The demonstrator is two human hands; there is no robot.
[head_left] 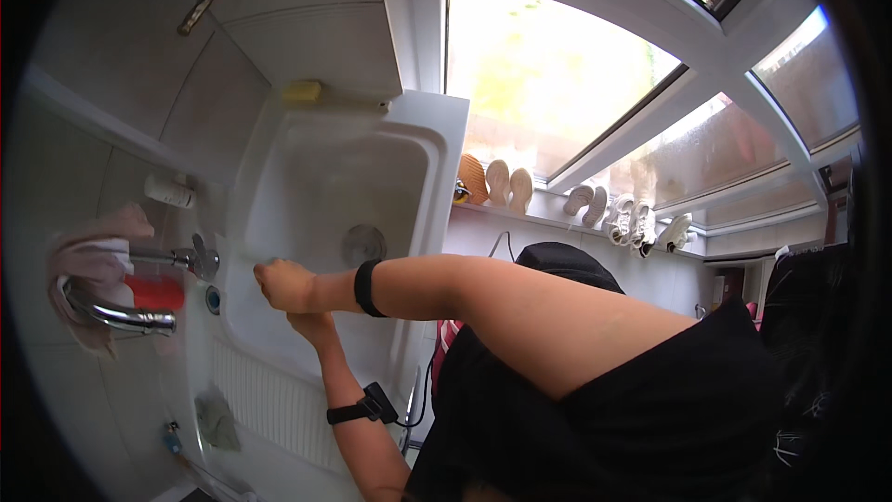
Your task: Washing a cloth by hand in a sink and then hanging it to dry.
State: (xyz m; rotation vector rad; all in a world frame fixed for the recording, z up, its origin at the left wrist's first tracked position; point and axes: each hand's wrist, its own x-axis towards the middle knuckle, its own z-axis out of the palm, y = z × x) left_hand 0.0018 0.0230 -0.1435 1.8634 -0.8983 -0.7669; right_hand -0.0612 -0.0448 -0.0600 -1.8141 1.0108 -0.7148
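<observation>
White sink basin (316,158), deep and rectangular, fills the middle of the view, which is rotated so the tap sits at left. Ribbed drainboard (269,400) adjoins the basin on the lower side. Round drain (363,244) in the basin floor. Chrome tap (121,316) curves at the left edge, a pink cloth (88,251) draped over it and a red object (155,292) just behind the spout. Row of pale shoes (595,204) lines the window ledge. Yellow soap bar (302,90) rests on the far rim.

Right hand (283,284): closed into a fist at the basin's tap-side wall; what it grips cannot be told. Black band on the wrist. Left hand (311,323): just below it, mostly hidden by the right forearm, fingers unreadable. Black strap with a small device on that forearm.
</observation>
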